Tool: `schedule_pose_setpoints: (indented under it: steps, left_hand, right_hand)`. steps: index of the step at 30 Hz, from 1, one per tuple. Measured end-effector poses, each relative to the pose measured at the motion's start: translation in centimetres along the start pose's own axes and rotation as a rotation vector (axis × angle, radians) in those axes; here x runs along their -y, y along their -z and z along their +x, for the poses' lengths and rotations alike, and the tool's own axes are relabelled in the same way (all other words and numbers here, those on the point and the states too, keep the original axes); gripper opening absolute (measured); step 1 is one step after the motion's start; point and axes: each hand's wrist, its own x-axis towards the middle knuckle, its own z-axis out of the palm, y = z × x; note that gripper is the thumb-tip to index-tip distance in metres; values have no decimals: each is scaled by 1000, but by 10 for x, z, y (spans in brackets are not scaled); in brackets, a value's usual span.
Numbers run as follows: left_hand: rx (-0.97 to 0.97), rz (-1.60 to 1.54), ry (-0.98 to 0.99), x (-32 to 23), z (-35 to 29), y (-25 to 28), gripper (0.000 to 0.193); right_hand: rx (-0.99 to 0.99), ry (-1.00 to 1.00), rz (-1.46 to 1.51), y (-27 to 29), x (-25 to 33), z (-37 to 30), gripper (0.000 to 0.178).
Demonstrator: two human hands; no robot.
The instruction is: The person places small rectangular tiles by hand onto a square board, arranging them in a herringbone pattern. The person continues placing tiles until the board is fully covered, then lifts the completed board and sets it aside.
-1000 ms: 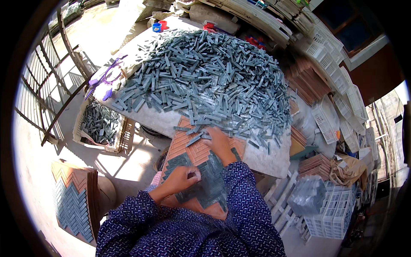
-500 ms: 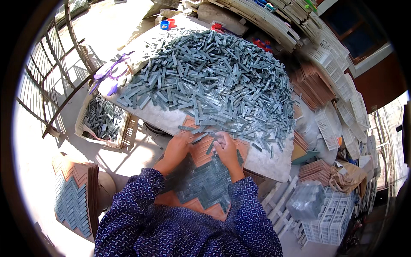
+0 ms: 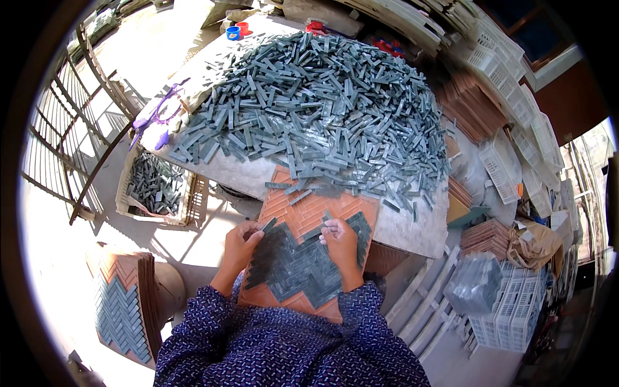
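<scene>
My left hand (image 3: 242, 244) pinches a thin grey-green stone strip (image 3: 269, 224) between thumb and fingers, over the left side of an orange grooved tray (image 3: 284, 210). Toward the tray's right side, my right hand (image 3: 340, 239) is closed around another strip (image 3: 327, 215), mostly hidden by the fingers. Dark strips (image 3: 300, 266) fill the tray's middle in a herringbone pattern. Its upper grooves and lower edge show bare orange. A couple of loose strips (image 3: 300, 196) lie across the top of the tray. Beyond it spreads a large heap of strips (image 3: 322, 97) on the pale table (image 3: 412, 232).
Purple-handled scissors (image 3: 158, 116) lie at the table's left edge. A crate of strips (image 3: 122, 187) stands below it, near a stack of trays (image 3: 119, 303) topped by a filled one. White crates (image 3: 503, 316) and more stacked trays (image 3: 474, 106) line the right.
My left hand has drawn back toward me and left, away from the heap's edge, with a strip in it. My right hand has moved slightly nearer me. The view has shifted somewhat.
</scene>
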Motion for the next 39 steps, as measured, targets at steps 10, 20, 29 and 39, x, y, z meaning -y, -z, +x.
schedule_pose_setpoints:
  steps: [10, 20, 29, 39]
  left_hand:
    - [57, 47, -87, 4, -2, -17, 16]
    - [206, 436, -363, -29, 21, -62, 12]
    - [102, 582, -598, -3, 32, -92, 9]
    - [71, 741, -694, -6, 29, -102, 7]
  right_hand:
    - [-177, 447, -638, -15, 5, -19, 24]
    - [-193, 242, -523, 5, 25, -30, 31]
    - [-182, 183, -328, 43, -4, -76, 24]
    - [-165, 202, -350, 54, 12, -92, 21]
